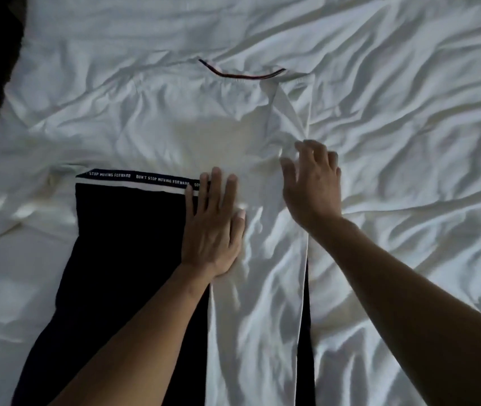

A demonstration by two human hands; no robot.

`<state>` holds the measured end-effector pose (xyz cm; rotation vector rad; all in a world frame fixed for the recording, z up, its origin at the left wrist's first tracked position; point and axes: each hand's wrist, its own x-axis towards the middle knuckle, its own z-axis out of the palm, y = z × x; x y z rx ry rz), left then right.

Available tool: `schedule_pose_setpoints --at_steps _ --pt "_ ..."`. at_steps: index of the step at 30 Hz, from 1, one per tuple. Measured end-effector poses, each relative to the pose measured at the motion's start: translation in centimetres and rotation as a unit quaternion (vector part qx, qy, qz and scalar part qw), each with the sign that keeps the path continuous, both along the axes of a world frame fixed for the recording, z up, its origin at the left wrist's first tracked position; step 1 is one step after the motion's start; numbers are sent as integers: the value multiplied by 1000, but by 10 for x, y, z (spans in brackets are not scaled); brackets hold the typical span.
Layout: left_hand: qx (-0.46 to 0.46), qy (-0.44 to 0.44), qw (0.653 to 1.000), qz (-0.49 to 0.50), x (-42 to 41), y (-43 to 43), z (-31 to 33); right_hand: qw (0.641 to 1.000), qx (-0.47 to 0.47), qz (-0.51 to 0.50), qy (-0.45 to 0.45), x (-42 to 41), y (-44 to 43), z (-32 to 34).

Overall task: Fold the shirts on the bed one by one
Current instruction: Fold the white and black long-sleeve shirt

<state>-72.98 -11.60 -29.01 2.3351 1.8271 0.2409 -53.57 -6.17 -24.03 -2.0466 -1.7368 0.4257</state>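
A white and dark navy shirt (133, 235) lies spread on the bed, its collar with red and navy trim (240, 74) at the far end. A navy band with white lettering (139, 177) crosses its middle. The right side is folded over as a long white panel (262, 288) running toward me. My left hand (212, 227) presses flat on the shirt at the edge of that folded panel, fingers straight. My right hand (312, 183) rests on the panel's right edge farther up, fingers spread and slightly bent, holding nothing.
The rumpled white bed sheet (409, 142) surrounds the shirt on all sides. The bed's left edge (2, 92) drops into a dark area at the upper left. No other shirts are in view.
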Motion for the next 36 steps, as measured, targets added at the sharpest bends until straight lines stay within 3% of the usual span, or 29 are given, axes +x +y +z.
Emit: schedule_pose_setpoints --at_steps 11,16,23,29,33,36 --pt "25 1 1000 12 -1 2 -12 990 -85 -112 10 -2 158 -14" --pt "36 2 999 14 -1 3 -20 983 -98 -154 28 8 183 -19" --pt "39 0 999 17 -1 4 -22 987 -77 -133 54 15 187 -21" --pt "44 -4 999 19 0 4 -23 993 85 -73 39 7 88 2" --pt "44 -1 999 18 0 4 -24 996 -41 80 -15 -25 -39 -7" --pt "43 -11 999 16 1 4 -22 987 -59 132 -72 -24 -88 -36"
